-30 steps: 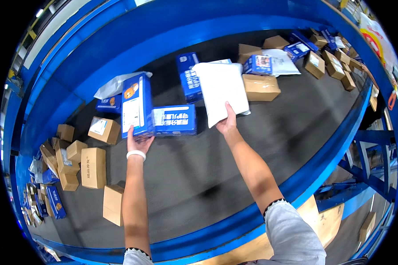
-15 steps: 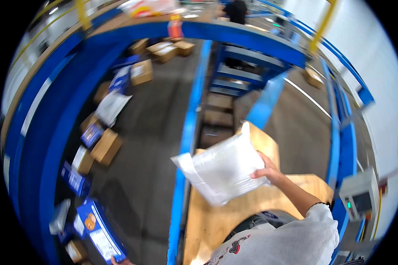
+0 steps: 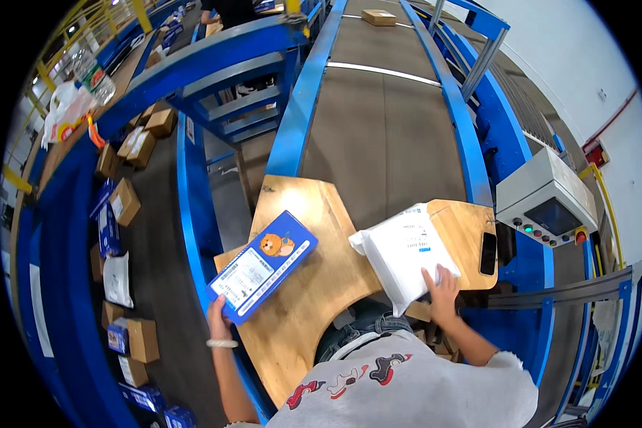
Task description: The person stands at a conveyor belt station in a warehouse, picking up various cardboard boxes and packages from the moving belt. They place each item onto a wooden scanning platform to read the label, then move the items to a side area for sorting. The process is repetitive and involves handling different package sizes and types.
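My left hand (image 3: 220, 319) grips the near end of a blue cardboard box (image 3: 264, 265) with a bear picture and a white label. The box is slanted over the left part of a curved wooden board (image 3: 292, 357). At the right part of the board, my right hand (image 3: 444, 294) holds the near edge of a white mailer bag (image 3: 406, 253), its fingers lying on top and its thumb partly hidden. The bag's label side faces up. Whether box and bag rest fully on the wood, I cannot tell.
A phone (image 3: 488, 254) lies on the board's right end. Ahead runs a conveyor belt (image 3: 378, 135) with a brown carton (image 3: 379, 18) far off. Parcels line the left conveyor (image 3: 171, 314). A control box (image 3: 547, 200) stands at right; a person (image 3: 228, 13) is far ahead.
My view has swung right. The blue box has come from above the left conveyor to the wooden board. My right hand has brought the white mailer bag down to the board's right side, label up.
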### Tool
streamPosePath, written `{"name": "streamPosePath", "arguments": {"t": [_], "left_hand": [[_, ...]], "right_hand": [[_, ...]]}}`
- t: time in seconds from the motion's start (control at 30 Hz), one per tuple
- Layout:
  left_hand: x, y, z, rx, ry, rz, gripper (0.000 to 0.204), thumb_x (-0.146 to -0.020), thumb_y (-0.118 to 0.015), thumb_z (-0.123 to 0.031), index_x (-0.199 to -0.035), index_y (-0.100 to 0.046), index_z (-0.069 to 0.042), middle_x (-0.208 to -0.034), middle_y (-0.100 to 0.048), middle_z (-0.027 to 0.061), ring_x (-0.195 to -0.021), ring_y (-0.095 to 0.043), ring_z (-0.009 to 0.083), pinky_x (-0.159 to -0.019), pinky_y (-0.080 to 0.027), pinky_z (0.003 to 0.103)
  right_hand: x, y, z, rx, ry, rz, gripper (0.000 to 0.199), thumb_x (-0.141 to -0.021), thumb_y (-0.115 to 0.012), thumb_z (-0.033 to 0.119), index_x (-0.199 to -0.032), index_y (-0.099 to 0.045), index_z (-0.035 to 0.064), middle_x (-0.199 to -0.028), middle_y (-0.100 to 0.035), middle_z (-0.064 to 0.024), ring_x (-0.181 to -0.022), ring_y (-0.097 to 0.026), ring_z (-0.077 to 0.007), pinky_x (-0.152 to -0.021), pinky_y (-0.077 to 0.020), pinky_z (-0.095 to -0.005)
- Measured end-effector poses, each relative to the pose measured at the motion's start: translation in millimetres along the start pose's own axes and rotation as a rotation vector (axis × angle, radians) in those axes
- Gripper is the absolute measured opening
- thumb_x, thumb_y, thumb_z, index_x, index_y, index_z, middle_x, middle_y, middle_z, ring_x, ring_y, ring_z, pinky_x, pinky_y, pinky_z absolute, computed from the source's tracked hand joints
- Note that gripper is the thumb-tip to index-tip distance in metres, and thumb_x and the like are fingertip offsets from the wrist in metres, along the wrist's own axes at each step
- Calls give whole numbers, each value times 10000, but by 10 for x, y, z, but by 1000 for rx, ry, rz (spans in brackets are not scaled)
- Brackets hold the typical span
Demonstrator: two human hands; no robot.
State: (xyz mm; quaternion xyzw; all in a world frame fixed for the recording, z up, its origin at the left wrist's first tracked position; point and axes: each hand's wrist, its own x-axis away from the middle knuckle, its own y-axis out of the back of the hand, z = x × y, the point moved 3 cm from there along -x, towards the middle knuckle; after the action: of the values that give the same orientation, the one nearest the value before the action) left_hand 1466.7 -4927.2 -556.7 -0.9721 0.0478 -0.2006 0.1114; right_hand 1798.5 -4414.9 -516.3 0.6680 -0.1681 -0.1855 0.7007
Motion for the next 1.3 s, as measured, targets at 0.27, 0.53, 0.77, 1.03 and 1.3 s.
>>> {"name": "streamPosePath", "arguments": {"t": [0.27,0.53,0.77,1.03,1.3], "left_hand": [[-59,-660,454,-261,-223,-153,703,-1007,-677,-203,-1567,-318,24,-1481,-503,143,-1317,-506,215,-1119,-397,330],[58,-630,41,-235,-258,-202,734,-976,-710,-137,-1580,-319,9,-1514,-475,123,-1359,-479,207,-1132,-394,330],[-58,-598,-276,-331,-258,-4,726,-946,-745,-125,-1556,-368,-8,-1397,-571,112,-1228,-578,197,-1040,-483,319],[167,-2645,251,-495,-162,597,886,-920,-780,-257,-1581,-262,24,-1427,-544,205,-1288,-550,267,-1092,-451,387],[-292,-2518,193,-360,-80,717,907,-983,-694,-306,-1658,-122,-106,-1594,-419,181,-1428,-457,278,-1149,-412,382]], "right_hand": [[-600,-127,740,-332,-185,-122,1123,-698,-895,386,-1618,-297,150,-1637,-50,-373,-1457,-28,-664,-1134,-139,-749],[-3392,-455,818,-438,-382,-320,888,-852,-798,410,-1530,-386,11,-1628,-191,-331,-1507,-99,-562,-1146,-190,-724],[-1901,-450,1066,-1384,-320,721,393,-958,-712,325,-1176,-626,9,-1066,-715,-116,-930,-695,-191,-799,-578,-332],[-870,124,1523,-1792,-878,542,781,-1040,-614,383,-1583,-74,231,-1420,-477,-295,-1186,-626,-433,-879,-603,-536],[-3017,-1195,436,-1821,-758,-55,623,-927,-767,434,-1405,-520,120,-1275,-627,-103,-993,-671,-258,-749,-622,-387]]}}
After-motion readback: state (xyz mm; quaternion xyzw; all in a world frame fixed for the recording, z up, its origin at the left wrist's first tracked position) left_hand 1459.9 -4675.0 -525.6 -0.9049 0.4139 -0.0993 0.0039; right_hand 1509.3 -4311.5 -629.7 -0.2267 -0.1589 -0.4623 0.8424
